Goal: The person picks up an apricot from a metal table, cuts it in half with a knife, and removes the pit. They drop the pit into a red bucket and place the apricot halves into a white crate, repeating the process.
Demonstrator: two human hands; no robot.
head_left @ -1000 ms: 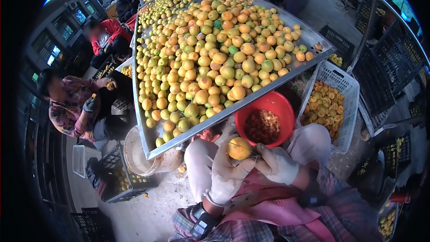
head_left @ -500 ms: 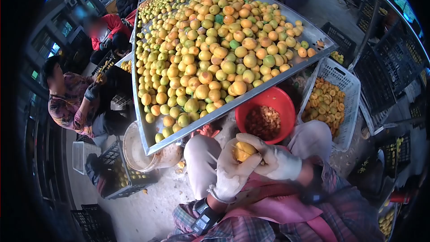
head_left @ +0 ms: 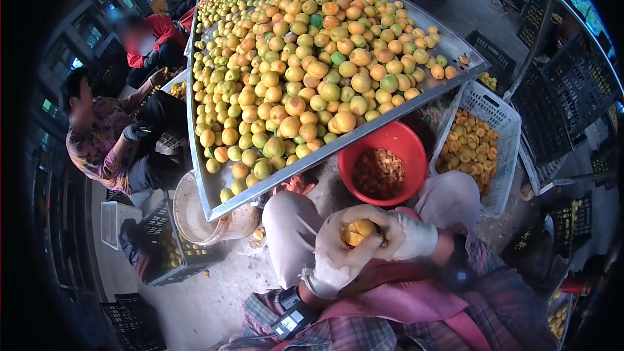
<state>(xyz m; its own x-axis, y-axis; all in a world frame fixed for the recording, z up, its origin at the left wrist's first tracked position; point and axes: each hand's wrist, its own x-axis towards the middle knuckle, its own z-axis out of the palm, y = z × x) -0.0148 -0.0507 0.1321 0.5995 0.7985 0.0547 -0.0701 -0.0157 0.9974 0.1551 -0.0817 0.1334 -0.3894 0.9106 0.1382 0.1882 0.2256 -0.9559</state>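
Over my lap, my left hand (head_left: 339, 255) in a pale, stained glove is closed around an apricot (head_left: 359, 231). A dark split line runs across the fruit's orange-yellow skin. My right hand (head_left: 404, 236), gloved alike, is closed and pressed against the apricot's right side. A small dark bit shows at its fingertips, but what it grips is hidden. Just beyond my hands, between my knees, a red basin (head_left: 421, 156) holds brown pits. A white crate (head_left: 513, 149) of split apricots stands to the right.
A metal-rimmed table (head_left: 312, 158) heaped with apricots (head_left: 305, 71) fills the space ahead. A whitish bucket (head_left: 190, 218) sits under its left corner, beside a dark crate (head_left: 188, 275) with fruit. Co-workers sit at left, including a person in a patterned shirt (head_left: 97, 136). Black crates (head_left: 546, 110) stack at right.
The apricot has turned in my left hand, and a split line now shows across it. My right hand has shifted slightly around it. The patterned-shirt person's raised hand has moved away toward the crate.
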